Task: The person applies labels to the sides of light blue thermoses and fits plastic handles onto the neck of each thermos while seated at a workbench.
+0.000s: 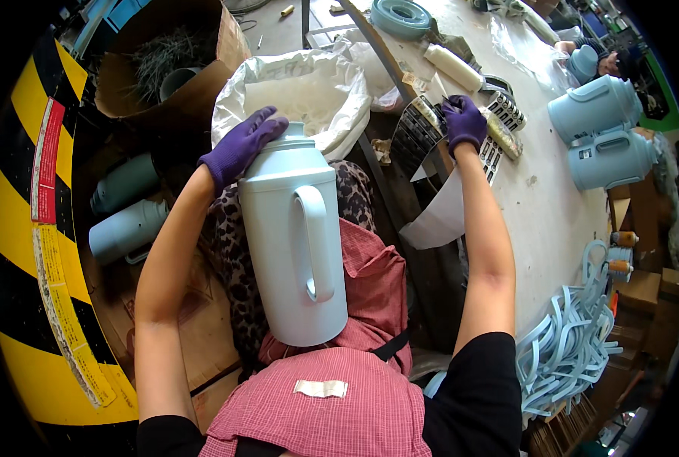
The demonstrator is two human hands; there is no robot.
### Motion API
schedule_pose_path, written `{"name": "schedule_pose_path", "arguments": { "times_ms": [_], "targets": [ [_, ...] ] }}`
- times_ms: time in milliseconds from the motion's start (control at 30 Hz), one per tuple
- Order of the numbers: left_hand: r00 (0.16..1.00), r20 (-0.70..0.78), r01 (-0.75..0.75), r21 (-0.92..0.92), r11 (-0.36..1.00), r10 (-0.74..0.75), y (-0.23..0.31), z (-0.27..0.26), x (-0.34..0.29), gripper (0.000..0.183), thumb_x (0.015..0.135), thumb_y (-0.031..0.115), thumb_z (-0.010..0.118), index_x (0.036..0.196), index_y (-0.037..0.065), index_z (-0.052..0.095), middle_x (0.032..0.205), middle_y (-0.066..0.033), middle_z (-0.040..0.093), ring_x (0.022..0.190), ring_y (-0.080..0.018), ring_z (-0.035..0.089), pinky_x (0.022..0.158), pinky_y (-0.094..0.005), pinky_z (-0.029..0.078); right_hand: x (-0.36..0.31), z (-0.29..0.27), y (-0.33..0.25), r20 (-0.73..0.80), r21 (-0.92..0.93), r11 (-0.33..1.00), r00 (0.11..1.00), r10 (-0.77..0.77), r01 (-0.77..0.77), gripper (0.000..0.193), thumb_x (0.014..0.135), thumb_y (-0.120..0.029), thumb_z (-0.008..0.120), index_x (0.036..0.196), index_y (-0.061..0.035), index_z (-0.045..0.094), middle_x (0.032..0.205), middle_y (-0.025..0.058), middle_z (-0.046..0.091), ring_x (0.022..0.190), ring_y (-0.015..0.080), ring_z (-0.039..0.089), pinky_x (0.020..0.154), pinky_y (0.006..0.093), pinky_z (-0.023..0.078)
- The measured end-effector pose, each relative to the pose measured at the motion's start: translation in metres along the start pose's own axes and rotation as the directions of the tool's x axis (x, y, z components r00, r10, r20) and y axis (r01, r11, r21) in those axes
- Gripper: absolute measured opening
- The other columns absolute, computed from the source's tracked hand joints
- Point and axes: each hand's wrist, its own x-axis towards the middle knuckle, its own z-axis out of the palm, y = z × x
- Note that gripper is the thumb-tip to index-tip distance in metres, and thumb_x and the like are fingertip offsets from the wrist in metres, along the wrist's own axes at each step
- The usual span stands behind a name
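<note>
A light blue jug (290,251) with a side handle stands on my lap, its narrow neck tilted away from me. My left hand (237,148), in a purple glove, grips the jug at its shoulder and neck, fingers laid over the top. Over the table edge my right hand (463,122), gloved in purple too, has its fingers closed on a sheet of black stickers (414,135). White backing paper (440,217) curls down from this sheet off the edge. Just right of that hand lie another sticker strip (492,156) and a clear-wrapped roll (505,133).
A white-lined bin (229,95) and a cardboard box (229,38) stand ahead. Two jugs (130,228) lie at left beside a striped yellow-black panel (20,305). The worktable (541,206) holds more jugs (610,156) and piled blue handles (564,343). Another person's hand (610,65) shows far right.
</note>
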Motion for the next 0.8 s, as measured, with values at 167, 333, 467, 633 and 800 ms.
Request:
{"name": "schedule_pose_path", "arguments": {
  "times_ms": [167, 333, 467, 633, 800],
  "targets": [
    [0.953, -0.244, -0.181, 0.008, 0.983, 0.178, -0.024, -0.003, -0.020, 0.062, 0.105, 0.031, 0.063, 0.150, -0.007, 0.045, 0.146, -0.0184, 0.056, 0.130, -0.0212, 0.056, 0.110, -0.0296, 0.043, -0.018, -0.005, -0.001, -0.105, -0.086, 0.987, 0.984, -0.143, 0.135, 0.027, 0.085, -0.038, 0.077, 0.109, -0.0246, 0.080, 0.105, 0.0120, 0.077, 0.096, 0.0347, 0.074, 0.085, 0.0446, 0.058],
    [0.851, -0.429, -0.361, -0.057, 0.931, 0.303, -0.032, 0.017, -0.074, 0.054, 0.105, 0.020, 0.063, 0.149, -0.005, 0.046, 0.140, -0.0157, 0.058, 0.124, -0.0171, 0.056, 0.107, -0.0304, 0.045, -0.020, -0.012, -0.002, -0.112, -0.105, 0.954, 0.950, -0.293, 0.282, 0.018, 0.090, -0.031, 0.073, 0.105, -0.0233, 0.079, 0.110, 0.0096, 0.077, 0.096, 0.0334, 0.074, 0.085, 0.0421, 0.059],
    [0.718, -0.540, -0.455, 0.114, 0.883, 0.439, -0.047, 0.040, -0.144, 0.039, 0.101, 0.009, 0.060, 0.138, -0.004, 0.057, 0.141, -0.0147, 0.060, 0.128, -0.0231, 0.058, 0.112, -0.0372, 0.044, -0.054, -0.047, -0.027, -0.255, 0.119, 0.756, 0.755, -0.604, 0.644, 0.019, 0.083, -0.018, 0.080, 0.101, -0.0117, 0.078, 0.110, 0.0125, 0.075, 0.094, 0.0324, 0.073, 0.085, 0.0394, 0.058],
    [0.683, -0.177, -0.488, 0.612, 0.622, 0.709, -0.056, 0.082, -0.243, 0.051, 0.096, 0.042, 0.068, 0.125, 0.000, 0.063, 0.137, -0.0239, 0.061, 0.136, -0.0447, 0.051, 0.117, -0.0583, 0.037, -0.191, -0.155, -0.077, 0.620, 0.663, 0.665, 0.751, -0.229, -0.344, 0.018, 0.090, 0.009, 0.071, 0.107, 0.0024, 0.071, 0.103, 0.0083, 0.073, 0.086, 0.0155, 0.070, 0.077, 0.0269, 0.056],
    [0.760, -0.001, -0.494, 0.650, 0.578, 0.650, -0.080, 0.133, -0.273, 0.087, 0.082, 0.061, 0.078, 0.145, 0.011, 0.045, 0.161, -0.0274, 0.036, 0.147, -0.0550, 0.032, 0.119, -0.0651, 0.029, -0.278, -0.179, -0.111, 0.945, 0.307, 0.628, 0.150, -0.291, -0.715, 0.040, 0.088, 0.006, 0.075, 0.123, -0.0004, 0.057, 0.088, 0.0101, 0.071, 0.076, 0.0151, 0.071, 0.067, 0.0263, 0.057]
  ]
}}
